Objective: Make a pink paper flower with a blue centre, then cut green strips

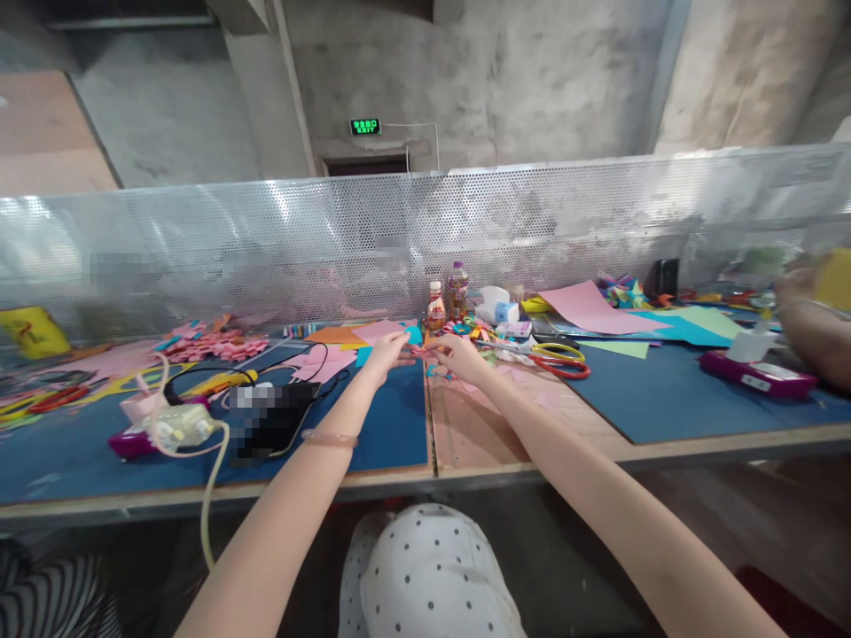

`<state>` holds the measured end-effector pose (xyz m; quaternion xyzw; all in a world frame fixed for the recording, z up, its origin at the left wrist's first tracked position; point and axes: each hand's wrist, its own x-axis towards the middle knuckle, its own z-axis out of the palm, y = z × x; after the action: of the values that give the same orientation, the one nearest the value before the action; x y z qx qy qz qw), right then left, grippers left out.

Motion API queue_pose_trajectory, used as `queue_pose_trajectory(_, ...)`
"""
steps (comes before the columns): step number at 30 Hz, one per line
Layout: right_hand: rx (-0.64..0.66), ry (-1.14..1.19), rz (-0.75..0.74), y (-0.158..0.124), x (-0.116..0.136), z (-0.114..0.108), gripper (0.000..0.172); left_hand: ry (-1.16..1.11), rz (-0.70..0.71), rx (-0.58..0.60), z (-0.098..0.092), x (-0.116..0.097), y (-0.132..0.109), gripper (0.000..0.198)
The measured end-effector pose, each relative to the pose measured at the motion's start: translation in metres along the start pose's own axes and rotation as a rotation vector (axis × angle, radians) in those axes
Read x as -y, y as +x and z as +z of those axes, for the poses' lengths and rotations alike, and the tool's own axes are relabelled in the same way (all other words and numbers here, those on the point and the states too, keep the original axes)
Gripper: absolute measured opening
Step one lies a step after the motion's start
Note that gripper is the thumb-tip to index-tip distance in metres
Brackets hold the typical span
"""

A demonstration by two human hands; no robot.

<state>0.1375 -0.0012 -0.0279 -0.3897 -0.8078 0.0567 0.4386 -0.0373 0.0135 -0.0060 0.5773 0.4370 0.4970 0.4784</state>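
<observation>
Both my arms reach far out over the table. My left hand [387, 348] and my right hand [458, 354] meet at the middle of the bench, each pinching an end of a small pink paper piece [420, 349]. Blue mats [392, 425] lie under and beside my arms. Pink paper sheets [378, 332] and a teal scrap [415, 334] lie just behind my hands. The paper piece is too small to make out its shape.
Two small bottles [445, 301], scissors with yellow and red handles [560, 357], large pink [585, 308] and blue paper sheets lie right of my hands. A dark phone [266, 424] and a glue gun with cord [174, 427] sit left. Another person's hand [808, 306] shows far right. A perforated metal screen [425, 230] backs the bench.
</observation>
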Motion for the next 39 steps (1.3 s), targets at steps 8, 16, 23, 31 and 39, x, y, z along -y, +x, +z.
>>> queue_pose_trajectory(8, -0.018, -0.017, -0.052, 0.001, -0.003, 0.001, 0.024, -0.032, 0.024, -0.012, 0.001, 0.002, 0.003, 0.015)
queue_pose_trajectory(16, -0.054, -0.026, -0.079, 0.002, -0.01, 0.004, 0.021, -0.021, 0.026, 0.004, 0.001, 0.003, 0.004, 0.02)
queue_pose_trajectory(23, -0.072, -0.025, -0.045, 0.003, -0.012, 0.005, 0.022, -0.011, 0.048, 0.025, 0.001, 0.007, 0.008, 0.026)
queue_pose_trajectory(31, -0.093, 0.032, 0.013, 0.003, -0.007, 0.003, 0.021, -0.031, 0.054, 0.018, 0.002, 0.006, 0.008, 0.026)
queue_pose_trajectory(39, -0.13, 0.211, 0.165, 0.001, -0.007, 0.002, 0.036, -0.08, 0.066, 0.015, 0.004, 0.003, 0.005, 0.022)
